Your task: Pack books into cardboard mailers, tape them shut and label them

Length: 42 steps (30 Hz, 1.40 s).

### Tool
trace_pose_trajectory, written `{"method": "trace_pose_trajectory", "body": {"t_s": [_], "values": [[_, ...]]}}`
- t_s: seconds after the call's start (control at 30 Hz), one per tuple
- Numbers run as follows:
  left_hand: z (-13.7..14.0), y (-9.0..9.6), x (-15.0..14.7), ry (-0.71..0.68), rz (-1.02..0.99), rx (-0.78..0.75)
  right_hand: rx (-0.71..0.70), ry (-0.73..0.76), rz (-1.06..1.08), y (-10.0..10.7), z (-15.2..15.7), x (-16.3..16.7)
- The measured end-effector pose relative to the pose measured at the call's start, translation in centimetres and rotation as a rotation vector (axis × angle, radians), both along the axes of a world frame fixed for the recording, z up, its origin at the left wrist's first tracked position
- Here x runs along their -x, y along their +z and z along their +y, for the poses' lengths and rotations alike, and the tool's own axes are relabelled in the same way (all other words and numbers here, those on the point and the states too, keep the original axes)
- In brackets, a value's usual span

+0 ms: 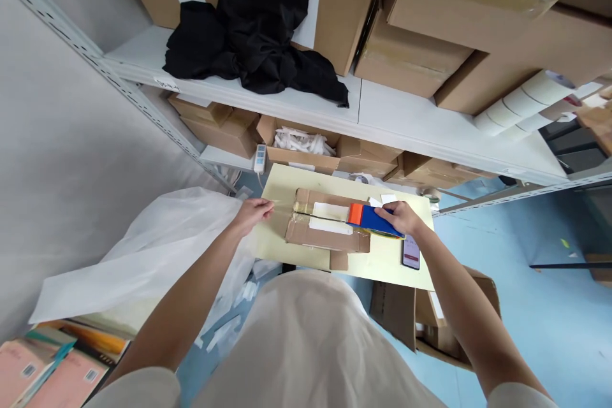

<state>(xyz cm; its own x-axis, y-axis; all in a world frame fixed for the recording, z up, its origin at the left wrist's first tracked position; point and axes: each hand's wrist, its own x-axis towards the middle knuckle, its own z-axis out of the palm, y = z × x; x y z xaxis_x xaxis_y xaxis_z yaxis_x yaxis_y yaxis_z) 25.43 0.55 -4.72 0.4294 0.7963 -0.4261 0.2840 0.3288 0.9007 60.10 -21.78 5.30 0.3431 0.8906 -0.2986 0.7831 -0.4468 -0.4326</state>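
A flat brown cardboard box (320,240) with a white label lies on the pale yellow table (272,242); a dark seam runs along its top. My right hand (400,217) is wrapped around a blue and orange tape dispenser (377,219), whose orange end rests at the label. Beyond the box's left edge, my left hand (254,211) is closed in a pinch on clear tape (283,206), stretched from the box's left side. How far the tape runs over the box is hard to make out.
A phone (410,252) lies on the table's right side. Behind stands a white shelf (406,118) with cartons, black cloth (258,38) and tape rolls (526,102). White sheeting (157,255) bulges at the left; an open carton (394,312) sits below right.
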Motion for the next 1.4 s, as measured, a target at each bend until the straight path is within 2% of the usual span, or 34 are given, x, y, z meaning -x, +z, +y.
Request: {"method": "trace_pose_trajectory", "body": {"t_s": [0.13,0.33,0.47,0.53,0.63,0.7,0.73,0.8,0.83,0.87,0.93,1.13,1.3,1.4], "values": [[-0.6,-2.8,-0.7,-0.063,0.12,-0.057,0.025,0.003,-0.037,-0.1,0.6,0.7],[-3.6,-6.7,-3.6,-0.083,0.201,-0.204,0.049,0.009,-0.077,0.2,0.9,1.2],[-4.9,-8.7,-4.3,-0.073,0.254,-0.254,0.033,-0.01,-0.07,0.2,0.7,1.3],[-4.9,-9.1,-4.2,-0.089,0.254,-0.279,0.027,-0.018,-0.056,0.2,0.6,1.4],[-3.7,-7.7,-3.8,-0.104,0.223,-0.354,0.02,-0.017,-0.028,0.1,0.5,1.3],[-2.6,-5.5,-3.9,-0.177,0.188,-0.483,0.024,-0.012,-0.023,0.0,0.6,1.1],[-2.2,-4.1,-4.3,-0.262,0.158,-0.557,0.028,-0.007,-0.029,-0.1,0.6,1.0],[-1.7,-1.4,-5.6,-0.712,0.184,-0.904,0.035,0.004,-0.045,-0.1,0.6,0.8],[-1.8,-0.3,-6.4,-0.902,0.213,-1.018,0.034,0.014,-0.053,-0.1,0.6,0.8],[-1.9,0.6,-7.2,-1.041,0.26,-1.094,0.034,0.025,-0.06,0.0,0.6,0.8],[-2.5,1.7,-8.5,-1.194,0.364,-1.169,0.038,0.047,-0.071,0.0,0.7,0.8],[-3.1,1.8,-8.9,-1.212,0.524,-1.178,0.072,0.104,-0.101,-0.2,0.6,0.2],[-2.9,1.8,-8.9,-1.221,0.521,-1.168,0.107,0.082,-0.061,-0.6,-2.5,-4.3],[-2.9,1.6,-9.1,-1.239,0.539,-1.179,0.131,0.038,-0.03,-2.3,-4.9,-7.2]]}}
